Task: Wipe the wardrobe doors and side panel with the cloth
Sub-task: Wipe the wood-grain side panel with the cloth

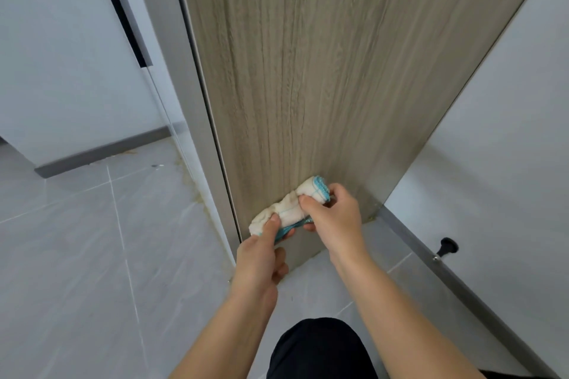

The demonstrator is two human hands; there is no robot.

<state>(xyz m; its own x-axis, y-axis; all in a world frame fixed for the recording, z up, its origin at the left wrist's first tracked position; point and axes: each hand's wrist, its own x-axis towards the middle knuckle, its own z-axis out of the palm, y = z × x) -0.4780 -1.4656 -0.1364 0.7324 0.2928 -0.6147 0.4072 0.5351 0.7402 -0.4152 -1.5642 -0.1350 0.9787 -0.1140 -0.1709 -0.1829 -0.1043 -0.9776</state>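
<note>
Wood-grain laminate on the wardrobe side panel, standing upright, with a grey strip down its left edge. White cloth with turquoise hem, bunched into a roll, held low at the panel's bottom edge, nearer its left corner; contact with the surface not certain. Pinched at its lower end between thumb and fingers of the left hand; gripped at its upper end by the right hand, fingers curled round it. Grey floor tiles below. Black door stopper at the right-hand skirting.

Grey tiled floor, wood-grain wardrobe panel upright on it, black doorstop nearby.
</note>
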